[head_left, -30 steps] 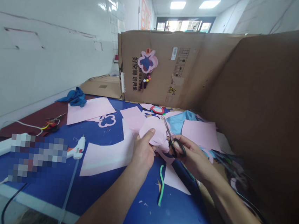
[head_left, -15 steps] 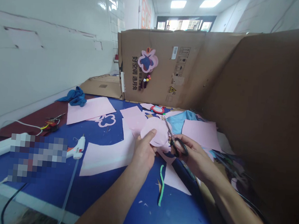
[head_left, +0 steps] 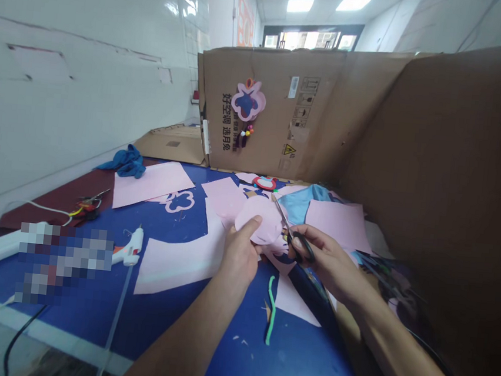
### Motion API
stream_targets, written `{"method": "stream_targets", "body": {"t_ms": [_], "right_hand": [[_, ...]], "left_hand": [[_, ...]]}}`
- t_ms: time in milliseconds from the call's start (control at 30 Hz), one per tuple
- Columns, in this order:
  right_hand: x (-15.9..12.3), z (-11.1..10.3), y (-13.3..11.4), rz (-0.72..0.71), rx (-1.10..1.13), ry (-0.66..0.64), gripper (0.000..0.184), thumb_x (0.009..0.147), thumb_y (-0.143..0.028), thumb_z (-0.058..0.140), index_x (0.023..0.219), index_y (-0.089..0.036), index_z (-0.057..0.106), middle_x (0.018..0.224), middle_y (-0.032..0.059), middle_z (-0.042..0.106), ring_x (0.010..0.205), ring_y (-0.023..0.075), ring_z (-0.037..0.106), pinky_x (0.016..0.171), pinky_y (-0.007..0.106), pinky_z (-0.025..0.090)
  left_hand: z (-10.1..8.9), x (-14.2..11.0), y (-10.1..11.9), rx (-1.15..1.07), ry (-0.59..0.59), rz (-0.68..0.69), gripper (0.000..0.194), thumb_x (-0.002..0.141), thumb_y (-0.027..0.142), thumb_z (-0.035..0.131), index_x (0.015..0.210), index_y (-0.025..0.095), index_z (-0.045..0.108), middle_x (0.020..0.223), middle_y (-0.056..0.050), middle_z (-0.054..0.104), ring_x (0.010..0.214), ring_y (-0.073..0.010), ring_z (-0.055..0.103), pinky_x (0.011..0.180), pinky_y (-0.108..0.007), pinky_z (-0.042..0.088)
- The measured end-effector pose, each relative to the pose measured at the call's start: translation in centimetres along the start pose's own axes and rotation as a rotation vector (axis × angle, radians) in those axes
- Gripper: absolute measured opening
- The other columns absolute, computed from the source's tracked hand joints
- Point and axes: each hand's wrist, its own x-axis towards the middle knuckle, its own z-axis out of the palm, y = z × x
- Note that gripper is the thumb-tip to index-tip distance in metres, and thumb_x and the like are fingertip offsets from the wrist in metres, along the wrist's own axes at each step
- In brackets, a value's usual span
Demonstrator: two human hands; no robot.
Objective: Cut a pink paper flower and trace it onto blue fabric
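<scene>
Between thumb and fingers, my left hand [head_left: 245,246] pinches a rounded piece of pink paper [head_left: 262,216] above the table. My right hand [head_left: 321,254] grips black-handled scissors [head_left: 300,246], their blades pointing up and left along the paper's right edge. Whether the blades touch the paper I cannot tell. Beneath and around my hands lie pink sheets [head_left: 181,267] and paper offcuts. A green pipe cleaner [head_left: 271,311] rests on the blue table [head_left: 242,370] in front of my hands.
A white glue gun [head_left: 133,247] stands left, near a white power strip [head_left: 5,253] with cables. Pliers [head_left: 89,203], a blue cloth [head_left: 126,161] and a pink flower cutout [head_left: 179,202] lie farther back. Cardboard panels [head_left: 275,113] wall the back and right; a flower ornament [head_left: 248,102] hangs there.
Almost nothing differs. Both hands keep hold of the paper and the scissors in nearly the same place, and the view has shifted very slightly.
</scene>
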Motion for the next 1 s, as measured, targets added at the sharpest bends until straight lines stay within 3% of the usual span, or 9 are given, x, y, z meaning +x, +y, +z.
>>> {"method": "stream_targets", "body": {"t_ms": [800,1000], "right_hand": [[-0.31,-0.3,-0.65,0.023,-0.079,-0.023,0.042,0.092,-0.059,0.079,0.106,-0.02,0.069,0.084,0.0038,0.067,0.076,0.0186,0.052,0.066,0.032,0.034],[-0.38,-0.4,-0.65,0.028,-0.08,-0.045,0.043,0.093,-0.06,0.077,0.106,-0.02,0.068,0.084,0.0033,0.065,0.075,0.0188,0.05,0.067,0.032,0.032]], "left_hand": [[-0.41,0.63,0.67,0.063,0.015,-0.037,0.037,0.073,0.015,0.084,0.109,0.018,0.074,0.098,-0.008,0.082,0.075,-0.0195,0.076,0.058,-0.026,0.058],[-0.63,0.89,0.68,0.074,0.015,-0.017,0.037,0.074,0.016,0.084,0.11,0.018,0.074,0.101,-0.008,0.081,0.076,-0.0211,0.076,0.059,-0.03,0.059]]}}
